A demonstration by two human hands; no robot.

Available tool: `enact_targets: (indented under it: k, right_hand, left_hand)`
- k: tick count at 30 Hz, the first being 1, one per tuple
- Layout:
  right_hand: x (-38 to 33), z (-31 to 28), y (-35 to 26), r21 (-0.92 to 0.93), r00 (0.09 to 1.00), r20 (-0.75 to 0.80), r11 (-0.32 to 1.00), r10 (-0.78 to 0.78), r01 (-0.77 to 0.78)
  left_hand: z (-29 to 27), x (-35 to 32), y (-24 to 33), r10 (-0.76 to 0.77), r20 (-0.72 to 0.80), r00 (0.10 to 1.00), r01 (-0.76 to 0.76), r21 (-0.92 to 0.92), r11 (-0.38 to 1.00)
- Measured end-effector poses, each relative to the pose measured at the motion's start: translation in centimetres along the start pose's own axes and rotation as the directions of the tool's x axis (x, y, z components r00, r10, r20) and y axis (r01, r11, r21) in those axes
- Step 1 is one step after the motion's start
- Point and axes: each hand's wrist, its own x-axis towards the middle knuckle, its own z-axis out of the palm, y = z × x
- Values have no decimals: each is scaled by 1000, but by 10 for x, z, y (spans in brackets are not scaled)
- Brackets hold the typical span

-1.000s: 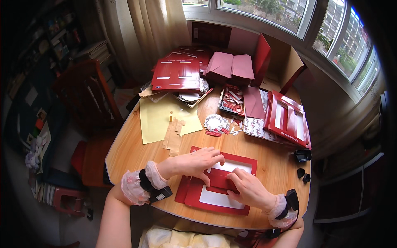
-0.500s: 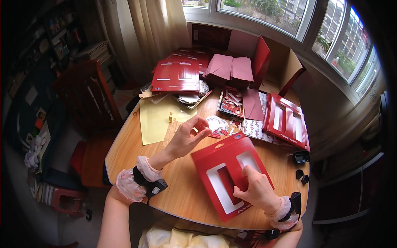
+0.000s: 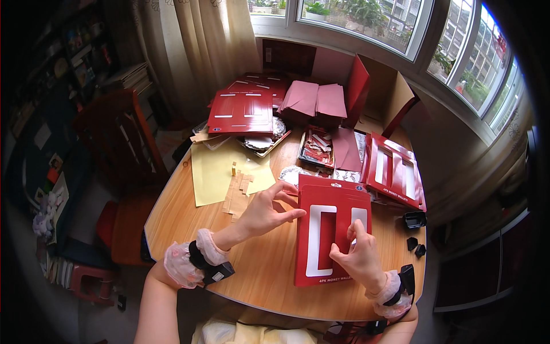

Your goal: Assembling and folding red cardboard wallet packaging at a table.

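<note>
Head view: right hand [image 3: 365,261] grasps a red windowed packet [image 3: 343,221] over the desk [image 3: 258,275].
Left hand [image 3: 264,213], fingers spread, is at its edge.

one held packet [image 3: 342,217], two pink stacks [image 3: 301,97]

Red folder [image 3: 340,215] turned, cutouts [image 3: 313,243] now fore-and-aft

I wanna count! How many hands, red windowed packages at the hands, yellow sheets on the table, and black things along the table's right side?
Hands: 2 (left hand, right hand)
Red windowed package: 1
Yellow sheet: 1
Black things: 3 (open box, two small pieces)
Total: 7
</note>
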Motion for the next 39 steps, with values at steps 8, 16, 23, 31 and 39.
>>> enact_targets:
  k: [8,16,23,31,39]
  right_hand:
    - [1,13,8,-17,993,-82,996,-86,85]
    - [-2,20,12,-39,983,-105,988,-153,150]
    - [-4,20,12,-57,987,-7,986,-160,160]
    - [39,-22,79,56,954,-289,994,-76,96]
    - [29,6,83,732,984,-178,672,30,112]
  left_hand:
    - [9,-4,-3,-223,3,975,218,-208,953]
    - [10,-3,-20,-198,62,978,207,-302,930]
    - [-22,10,-33,-312,251,916,377,-281,883]
    - [-45,17,-42,-336,337,880,431,-263,863]
    - [-40,15,-41,-332,378,864,450,-284,847]
